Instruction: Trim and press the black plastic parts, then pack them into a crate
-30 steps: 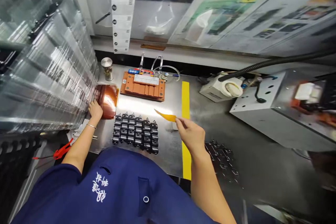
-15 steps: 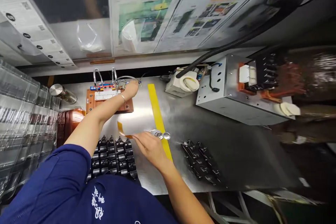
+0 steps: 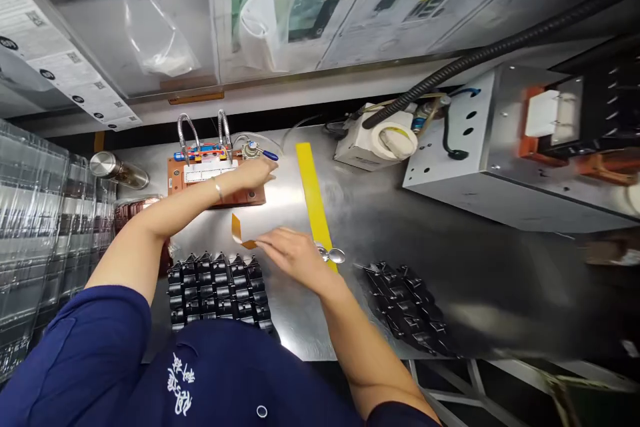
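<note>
My left hand hovers over the right end of a brown fixture board, just below a valve with a blue lever. It looks empty, with its fingers loosely apart. A white perforated strip lies on the board under two bent metal hoses. Pinched in my right hand is a bent strip of amber film, held above the bench. Silver scissors lie across the yellow line, partly hidden behind my right hand.
Black moulded parts stand in rows near my body, with another black group to the right. Clear plastic trays are stacked left, near a metal flask. A yellow tape line crosses the bench. A grey metal box stands right.
My left hand has come off the valve lever toward me, uncovering the blue handle. My right hand still holds the amber film. The whole view has shifted.
</note>
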`<state>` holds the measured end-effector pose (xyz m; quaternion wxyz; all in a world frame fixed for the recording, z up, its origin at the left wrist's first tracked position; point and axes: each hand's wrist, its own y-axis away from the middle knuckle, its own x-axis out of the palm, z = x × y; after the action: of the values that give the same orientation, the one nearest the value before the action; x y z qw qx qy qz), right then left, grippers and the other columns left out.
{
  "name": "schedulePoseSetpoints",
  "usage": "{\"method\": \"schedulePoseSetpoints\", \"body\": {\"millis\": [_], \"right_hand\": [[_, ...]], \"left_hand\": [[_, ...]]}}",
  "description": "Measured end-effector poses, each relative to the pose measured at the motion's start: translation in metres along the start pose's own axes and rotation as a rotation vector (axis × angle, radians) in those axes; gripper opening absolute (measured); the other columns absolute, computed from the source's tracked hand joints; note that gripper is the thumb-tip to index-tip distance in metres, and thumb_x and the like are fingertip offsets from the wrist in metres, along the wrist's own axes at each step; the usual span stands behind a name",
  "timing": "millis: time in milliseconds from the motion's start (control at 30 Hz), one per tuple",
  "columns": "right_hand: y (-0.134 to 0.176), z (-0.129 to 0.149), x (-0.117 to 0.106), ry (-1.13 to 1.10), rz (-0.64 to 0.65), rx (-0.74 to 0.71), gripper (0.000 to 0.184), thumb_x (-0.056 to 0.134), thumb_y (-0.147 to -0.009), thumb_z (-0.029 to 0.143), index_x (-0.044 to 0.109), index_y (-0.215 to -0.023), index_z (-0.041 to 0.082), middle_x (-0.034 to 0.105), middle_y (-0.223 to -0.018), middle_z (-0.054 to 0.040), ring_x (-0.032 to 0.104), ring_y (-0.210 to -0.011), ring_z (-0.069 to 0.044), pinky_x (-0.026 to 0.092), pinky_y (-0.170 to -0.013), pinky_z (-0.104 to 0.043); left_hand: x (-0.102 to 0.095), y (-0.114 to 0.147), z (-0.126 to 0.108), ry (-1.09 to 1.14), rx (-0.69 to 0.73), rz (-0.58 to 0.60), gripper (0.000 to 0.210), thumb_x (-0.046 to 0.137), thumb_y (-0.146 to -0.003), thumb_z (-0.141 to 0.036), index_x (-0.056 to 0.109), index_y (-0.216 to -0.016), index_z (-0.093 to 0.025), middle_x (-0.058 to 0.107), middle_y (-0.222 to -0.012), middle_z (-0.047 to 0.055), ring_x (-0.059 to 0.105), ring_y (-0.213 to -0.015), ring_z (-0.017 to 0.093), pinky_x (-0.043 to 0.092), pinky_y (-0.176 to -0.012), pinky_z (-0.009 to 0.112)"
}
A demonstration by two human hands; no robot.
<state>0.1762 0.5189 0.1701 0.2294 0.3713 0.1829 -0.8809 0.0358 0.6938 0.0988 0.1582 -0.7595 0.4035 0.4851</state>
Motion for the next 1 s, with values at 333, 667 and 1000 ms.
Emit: {"method": "schedulePoseSetpoints", "body": {"millis": [333, 667, 1000], "right_hand": [[-0.068, -0.065, 0.065, -0.68, -0.516, 0.772, 0.03, 0.075, -0.065, 0.043, 0.068, -0.073, 0.016, 0.069, -0.063, -0.0027, 0.064, -0.058, -0.015, 0.055, -0.058, -0.028], [-0.135, -0.087, 0.09, -0.85, -0.352, 1.193, 0.019, 0.073, -0.068, 0.015, 0.056, -0.059, 0.015, 0.057, -0.043, 0.0041, 0.046, -0.033, -0.003, 0.038, -0.032, -0.011], [-0.14, -0.097, 0.096, -0.815, -0.38, 1.244, 0.023, 0.072, -0.071, 0.012, 0.052, -0.059, 0.015, 0.054, -0.041, 0.0056, 0.044, -0.03, -0.003, 0.035, -0.028, -0.01]], "left_hand": [[0.017, 0.198, 0.05, 1.639, -0.738, -0.184, 0.032, 0.077, -0.075, -0.038, 0.058, -0.081, -0.013, 0.073, -0.079, 0.008, 0.07, -0.068, 0.015, 0.058, -0.063, 0.027], [0.028, 0.169, 0.087, 1.579, -1.209, -0.531, 0.025, 0.076, -0.07, -0.016, 0.053, -0.061, -0.014, 0.049, -0.041, -0.006, 0.038, -0.03, 0.002, 0.026, -0.032, 0.013], [0.031, 0.16, 0.105, 1.644, -1.188, -0.454, 0.023, 0.075, -0.068, -0.015, 0.053, -0.06, -0.014, 0.042, -0.038, -0.008, 0.031, -0.031, 0.001, 0.021, -0.031, 0.012]]}}
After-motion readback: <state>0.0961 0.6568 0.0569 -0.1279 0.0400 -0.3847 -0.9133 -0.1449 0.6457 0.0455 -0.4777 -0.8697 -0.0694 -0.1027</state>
